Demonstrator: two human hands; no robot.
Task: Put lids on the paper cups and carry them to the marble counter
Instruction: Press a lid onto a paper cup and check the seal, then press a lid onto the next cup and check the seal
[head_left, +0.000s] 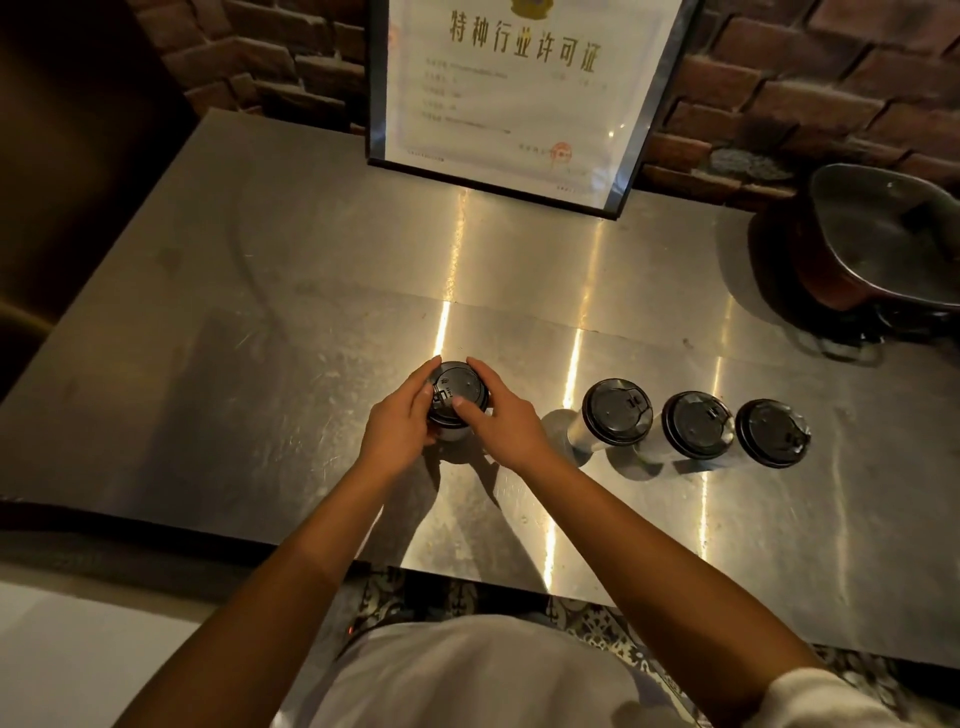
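A paper cup with a black lid stands on the steel table near its front middle. My left hand wraps the cup's left side, thumb on the lid. My right hand clasps its right side, with the thumb pressing on the lid's top. To the right stand three more pale cups in a row, each with a black lid on: the first, the second, the third.
A framed certificate leans against the brick wall at the back. A metal pot sits on a burner at the far right. A pale counter surface lies at the lower left, below the table's front edge.
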